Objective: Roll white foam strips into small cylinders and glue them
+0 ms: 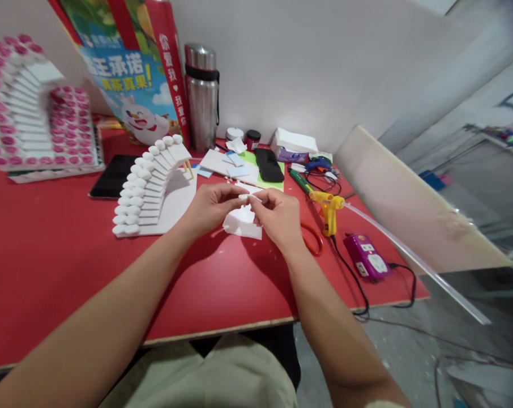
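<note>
My left hand (212, 205) and my right hand (279, 216) meet at mid-table, fingertips pinched together on a small white piece (243, 196). What it is made of I cannot tell. Below them lies a sheet of white paper (243, 225) with scraps on it. To the left of my left hand stands a white curved staircase model (150, 195), its outer side lined with rounded white pieces. Scissors with a red handle (311, 239) lie beside my right hand, partly hidden by it.
On the right are a yellow glue gun (328, 207) with a long clear stick and a purple power box (367, 258) with cords. A steel thermos (202, 96), a printed bag (133, 73), a phone (269, 165), a tablet (112, 177) and a pink-dotted staircase model (31, 113) stand or lie farther back.
</note>
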Motion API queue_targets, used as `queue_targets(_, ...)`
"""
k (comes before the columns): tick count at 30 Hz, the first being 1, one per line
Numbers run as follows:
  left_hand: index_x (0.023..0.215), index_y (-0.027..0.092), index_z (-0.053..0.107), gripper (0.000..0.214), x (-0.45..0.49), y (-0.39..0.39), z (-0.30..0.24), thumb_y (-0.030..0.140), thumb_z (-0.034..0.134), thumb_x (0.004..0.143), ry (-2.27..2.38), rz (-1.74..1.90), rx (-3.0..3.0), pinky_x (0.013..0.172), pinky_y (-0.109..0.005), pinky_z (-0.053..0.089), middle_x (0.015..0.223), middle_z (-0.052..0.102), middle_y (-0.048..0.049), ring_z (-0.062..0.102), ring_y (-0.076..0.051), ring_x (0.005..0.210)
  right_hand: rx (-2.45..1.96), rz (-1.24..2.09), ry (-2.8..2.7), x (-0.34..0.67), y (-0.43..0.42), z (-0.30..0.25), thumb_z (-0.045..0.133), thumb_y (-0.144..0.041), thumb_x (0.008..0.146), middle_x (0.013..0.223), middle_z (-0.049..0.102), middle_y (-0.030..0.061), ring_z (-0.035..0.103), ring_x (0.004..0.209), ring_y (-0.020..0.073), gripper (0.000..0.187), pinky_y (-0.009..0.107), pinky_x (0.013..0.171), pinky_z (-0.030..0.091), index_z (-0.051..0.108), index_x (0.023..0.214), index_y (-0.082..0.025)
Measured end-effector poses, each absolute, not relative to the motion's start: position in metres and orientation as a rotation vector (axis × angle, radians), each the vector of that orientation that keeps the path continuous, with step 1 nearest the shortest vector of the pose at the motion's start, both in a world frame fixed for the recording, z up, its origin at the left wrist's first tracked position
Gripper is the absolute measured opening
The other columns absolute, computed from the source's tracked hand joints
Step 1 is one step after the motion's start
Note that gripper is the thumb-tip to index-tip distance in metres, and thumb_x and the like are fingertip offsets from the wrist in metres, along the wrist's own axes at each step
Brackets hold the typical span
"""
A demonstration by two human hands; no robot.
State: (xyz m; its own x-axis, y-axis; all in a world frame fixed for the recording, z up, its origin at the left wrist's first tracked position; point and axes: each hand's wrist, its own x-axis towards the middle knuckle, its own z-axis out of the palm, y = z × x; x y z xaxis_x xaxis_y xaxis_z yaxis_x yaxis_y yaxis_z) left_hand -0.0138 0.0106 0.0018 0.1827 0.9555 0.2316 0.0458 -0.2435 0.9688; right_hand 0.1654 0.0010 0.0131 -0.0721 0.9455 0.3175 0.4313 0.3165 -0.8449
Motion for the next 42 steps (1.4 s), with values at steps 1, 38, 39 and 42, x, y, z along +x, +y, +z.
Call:
queue_targets(1,0.094,0.018,0.084,0.026,-0.013,0.010,0.002,0.040,0.083,0.080,0.995,1.218,1.487,0.077,-0.034,0.055,0.089,0.080,-0.0083,0.071,-0.022,0.083,-1.262,0.604,-1.705,0.165,0.000,0.012,0.069,-0.031,0.090,0.063,0.069,-0.0003,0.063,0.054,0.0141,0.015,0.027,0.058,0.050,0.072,0.079,-0.020)
queue_targets(38,0.103,0.022,0.083,0.024,-0.016,0.016,-0.010,0.031,0.087,0.081,0.701,1.330,1.325,0.081,-0.030,0.058,0.101,0.080,-0.0060,0.072,-0.017,0.087,-1.067,1.394,-1.192,0.166,0.000,0.029,0.073,-0.066,0.085,0.072,0.074,0.0051,0.059,0.044,0.0098,0.049,0.021,0.036,0.039,0.070,0.083,-0.017)
queue_targets(39,0.103,0.022,0.083,0.024,-0.016,0.015,-0.009,0.030,0.088,0.081,0.690,1.339,1.339,0.081,-0.030,0.058,0.100,0.080,-0.0061,0.072,-0.017,0.087,-1.069,1.452,-1.154,0.167,0.001,0.029,0.077,-0.066,0.082,0.069,0.074,0.0048,0.058,0.043,0.0095,0.049,0.020,0.035,0.038,0.069,0.080,-0.017)
queue_targets(42,0.102,0.022,0.083,0.022,-0.014,0.012,-0.003,0.026,0.087,0.081,0.679,1.400,1.445,0.080,-0.031,0.059,0.099,0.080,-0.0065,0.072,-0.018,0.089,-1.041,1.582,-1.149,0.168,0.003,0.028,0.080,-0.062,0.080,0.070,0.075,0.0054,0.057,0.041,0.0097,0.046,0.020,0.033,0.037,0.067,0.079,-0.018)
